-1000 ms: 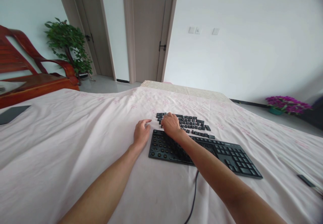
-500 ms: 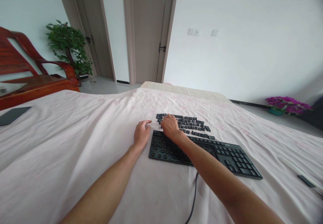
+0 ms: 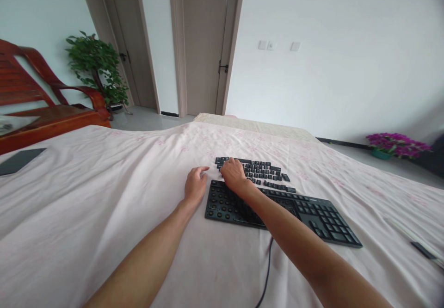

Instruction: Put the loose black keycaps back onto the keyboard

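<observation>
A black keyboard [image 3: 312, 215] lies on the cloth, its left part stripped of keycaps so that the round switch sockets show. Behind it, loose black keycaps [image 3: 262, 174] are laid out in rows. My right hand [image 3: 234, 174] reaches over the keyboard's left part to the left end of these rows, fingers bent down among the keycaps. Its fingertips are hidden, so whether they grip a keycap does not show. Just left of the keyboard, my left hand [image 3: 196, 184] rests on the cloth with thumb and fingers apart, holding nothing.
A pale floral cloth [image 3: 138, 197] with folds covers the surface. The keyboard's cable [image 3: 268, 271] runs toward me. A dark flat object [image 3: 21, 160] lies at the far left, a thin item with a dark part [image 3: 423, 249] at the right. Beyond stands a wooden chair [image 3: 76, 113].
Both hands stay almost where they were. The whole view has shifted very slightly; the keyboard and keycaps show no clear change.
</observation>
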A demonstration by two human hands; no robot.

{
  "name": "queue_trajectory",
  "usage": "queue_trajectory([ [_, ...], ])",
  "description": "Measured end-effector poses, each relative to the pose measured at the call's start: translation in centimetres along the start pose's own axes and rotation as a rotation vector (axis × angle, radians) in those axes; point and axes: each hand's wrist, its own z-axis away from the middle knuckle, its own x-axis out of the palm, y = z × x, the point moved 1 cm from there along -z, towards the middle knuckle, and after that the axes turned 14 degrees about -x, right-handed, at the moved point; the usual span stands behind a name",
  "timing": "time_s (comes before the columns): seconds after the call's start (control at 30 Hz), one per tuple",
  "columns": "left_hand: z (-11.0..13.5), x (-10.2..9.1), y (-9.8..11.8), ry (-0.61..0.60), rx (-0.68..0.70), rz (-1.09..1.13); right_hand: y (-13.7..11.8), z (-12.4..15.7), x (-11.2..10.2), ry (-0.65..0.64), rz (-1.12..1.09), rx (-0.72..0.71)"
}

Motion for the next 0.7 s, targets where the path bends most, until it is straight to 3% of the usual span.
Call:
queue_trajectory([
  [0.23, 0.0, -0.1, 0.0, -0.002, -0.005, -0.003, -0.1, 0.3, -0.6, 0.013, -0.007, 0.014],
  [0.43, 0.2, -0.2, 0.4, -0.013, -0.035, -0.017, 0.1, 3.3, -1.6, 0.251, -0.273, 0.122],
  [0.57, 0.2, -0.2, 0.4, -0.012, -0.032, -0.018, -1.1, 5.1, -1.6, 0.316, -0.432, 0.088],
  [0.7, 0.1, -0.2, 0.2, -0.013, -0.034, -0.002, -2.5, 5.5, -1.6, 0.314, -0.428, 0.020],
])
